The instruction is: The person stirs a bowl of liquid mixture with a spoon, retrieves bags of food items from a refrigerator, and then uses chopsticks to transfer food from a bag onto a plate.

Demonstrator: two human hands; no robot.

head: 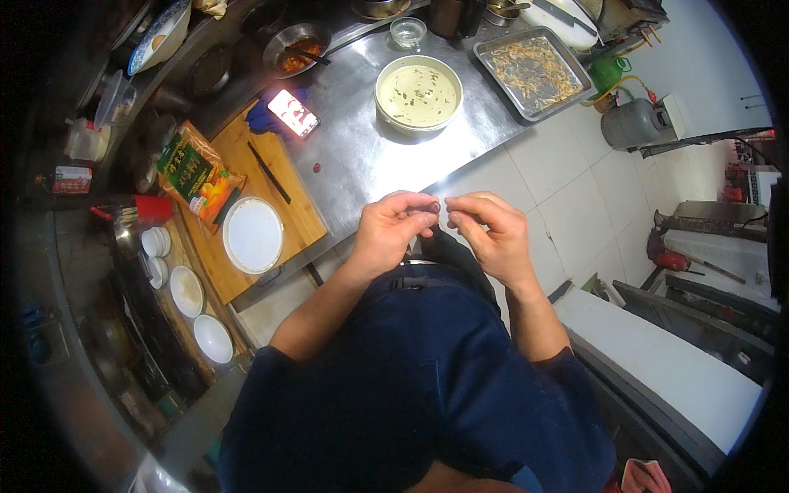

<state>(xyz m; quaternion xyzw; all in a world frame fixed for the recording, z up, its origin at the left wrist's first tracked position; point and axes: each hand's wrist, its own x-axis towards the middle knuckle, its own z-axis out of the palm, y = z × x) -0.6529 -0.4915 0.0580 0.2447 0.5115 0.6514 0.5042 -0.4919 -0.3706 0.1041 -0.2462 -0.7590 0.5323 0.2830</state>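
Observation:
Between the thumb and fingers of my left hand is a small dark red round piece, perhaps a jujube. My right hand is just beside it, thumb and forefinger nearly together; whether anything is pinched there I cannot tell. Both hands are over the floor, at the edge of the steel table. Beyond them stands a round tub of pale liquid with dark bits floating in it. Another small red piece lies on the steel, left of the tub.
At left, a wooden board bears black chopsticks, a round white lid and a printed food bag. A lit phone rests on blue cloth. A metal tray of shredded food and a glass cup are further back.

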